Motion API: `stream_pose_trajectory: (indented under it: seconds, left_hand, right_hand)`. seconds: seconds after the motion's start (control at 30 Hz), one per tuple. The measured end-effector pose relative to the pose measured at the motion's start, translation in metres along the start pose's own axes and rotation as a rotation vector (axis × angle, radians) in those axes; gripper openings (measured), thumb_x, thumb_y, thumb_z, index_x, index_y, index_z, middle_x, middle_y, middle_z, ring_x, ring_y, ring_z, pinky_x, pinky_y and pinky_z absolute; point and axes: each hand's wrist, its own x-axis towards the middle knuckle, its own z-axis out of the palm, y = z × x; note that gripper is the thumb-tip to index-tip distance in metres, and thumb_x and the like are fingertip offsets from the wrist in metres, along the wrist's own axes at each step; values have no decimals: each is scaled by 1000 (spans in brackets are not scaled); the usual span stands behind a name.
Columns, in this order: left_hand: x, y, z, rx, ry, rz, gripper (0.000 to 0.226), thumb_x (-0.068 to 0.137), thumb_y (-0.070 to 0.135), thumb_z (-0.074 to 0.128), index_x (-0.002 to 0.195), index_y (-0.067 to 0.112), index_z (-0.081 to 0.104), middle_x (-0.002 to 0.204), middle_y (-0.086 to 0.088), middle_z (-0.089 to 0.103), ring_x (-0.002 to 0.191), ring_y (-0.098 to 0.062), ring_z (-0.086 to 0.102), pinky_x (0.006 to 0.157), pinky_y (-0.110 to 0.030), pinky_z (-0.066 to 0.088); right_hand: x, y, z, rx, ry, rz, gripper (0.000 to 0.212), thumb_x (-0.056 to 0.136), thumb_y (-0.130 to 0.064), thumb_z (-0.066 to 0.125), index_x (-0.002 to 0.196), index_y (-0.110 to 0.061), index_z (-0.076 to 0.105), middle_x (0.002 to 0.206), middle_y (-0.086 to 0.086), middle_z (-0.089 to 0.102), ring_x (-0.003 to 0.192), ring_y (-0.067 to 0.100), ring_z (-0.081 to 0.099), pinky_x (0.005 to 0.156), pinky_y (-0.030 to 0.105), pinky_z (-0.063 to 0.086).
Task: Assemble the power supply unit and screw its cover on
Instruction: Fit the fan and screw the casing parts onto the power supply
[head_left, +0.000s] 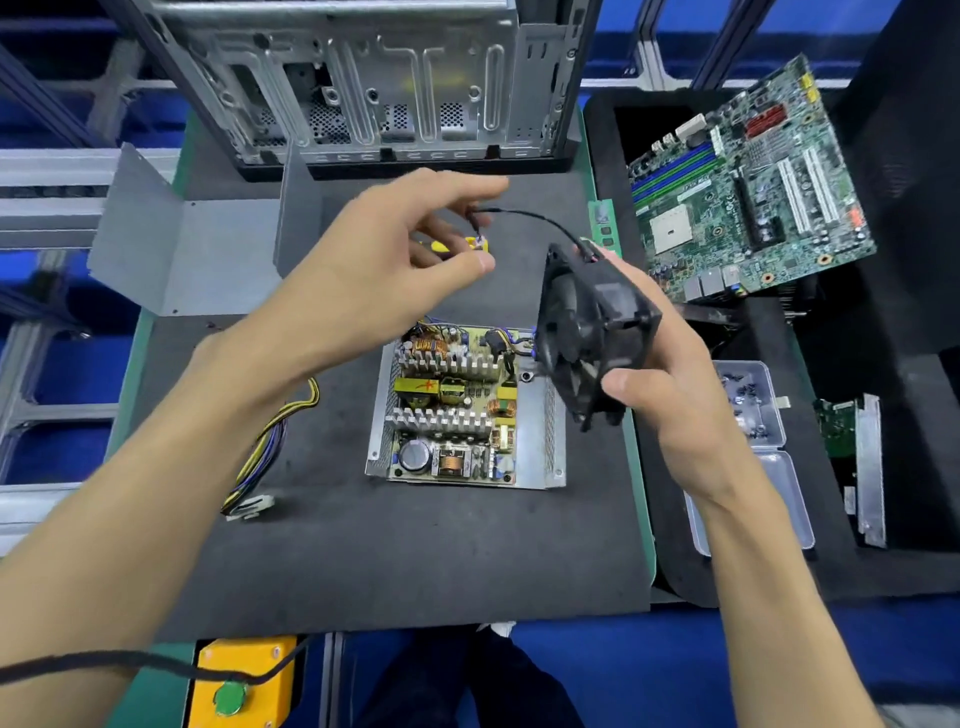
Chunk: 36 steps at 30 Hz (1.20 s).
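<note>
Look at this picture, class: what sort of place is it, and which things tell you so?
Probably a computer assembly or repair bench. An open power supply lies on a black mat, a motherboard sits to the right, and a bare PC case stands behind.

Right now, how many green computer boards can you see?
3: a big motherboard at the far right, a thin memory stick lying beside its left edge, and a small board near the right edge. Others may be hidden.

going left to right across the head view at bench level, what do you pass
grey metal cover → cable bundle → open power supply → fan in the right hand → clear screw box
</note>
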Motion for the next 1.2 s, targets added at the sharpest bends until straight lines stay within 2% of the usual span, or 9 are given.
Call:
stream_pose_trajectory:
  seconds: [0.17,0.4,0.5,0.57,0.7,0.87,0.97,1.1,1.2]
  left_hand:
    - [5,-8,-1,36,-5,-37,22,91,6,71,109,17,76,97,-1,69,83,-16,71,87,-36,57]
    - [7,-24,-9,-82,-99,-136,26,87,-2,73,87,24,75,86,11,78,82,-2,70,84,-17,55]
    - [9,-29,-12,-74,-118,-148,22,87,0,73,85,22,75,89,13,78,82,1,69,84,-16,54]
    - [10,-32,-15,-126,-136,-175,21,86,0,74,85,21,76,90,3,78,79,-4,69,82,-21,55]
    - [10,-39,-18,-454,-195,-262,14,84,-5,71,85,8,74,91,-20,76,76,-17,71,73,-24,58]
    - [10,-44,-22,-751,-294,-344,11,78,5,76,87,12,76,88,-18,73,78,-22,71,73,-24,57]
    - [13,-45,-23,-730,-269,-342,13,81,-1,73,86,11,76,86,-17,73,78,-24,71,72,-25,57]
    - [16,-41,-22,-567,-192,-293,13,75,0,79,82,12,76,84,-16,76,76,-21,72,71,-26,59]
    - [19,-39,-22,-351,-144,-236,12,79,4,78,84,15,75,85,-8,78,80,-16,73,81,-25,58]
  right_hand:
    - [8,9,-3,64,-17,-39,65,75,-26,55,137,-44,59,99,-11,67,95,10,56,86,22,47]
    - [20,11,-3,143,54,-43,45,79,-29,48,114,-43,71,85,-23,65,80,-2,57,74,15,46]
    - [27,11,-1,140,60,-41,44,82,-33,47,117,-42,71,91,-20,67,88,5,58,84,32,46]
    - [31,13,1,134,68,-34,41,82,-35,48,114,-41,73,94,-18,68,92,9,59,88,38,44]
    - [39,12,5,129,74,0,38,85,-32,43,103,-42,75,91,-24,71,88,-5,62,80,15,49]
    - [45,11,6,137,60,35,37,88,-29,39,91,-44,73,81,-27,65,79,-10,57,72,9,46]
    - [49,10,6,134,59,28,40,88,-27,39,94,-46,73,83,-28,66,81,-11,58,76,8,47]
    - [52,14,5,127,118,10,37,86,-34,46,108,-43,74,99,-20,71,97,1,63,87,22,50]
    - [53,16,6,111,166,-11,34,88,-34,46,105,-41,75,99,-22,71,97,1,62,87,24,47]
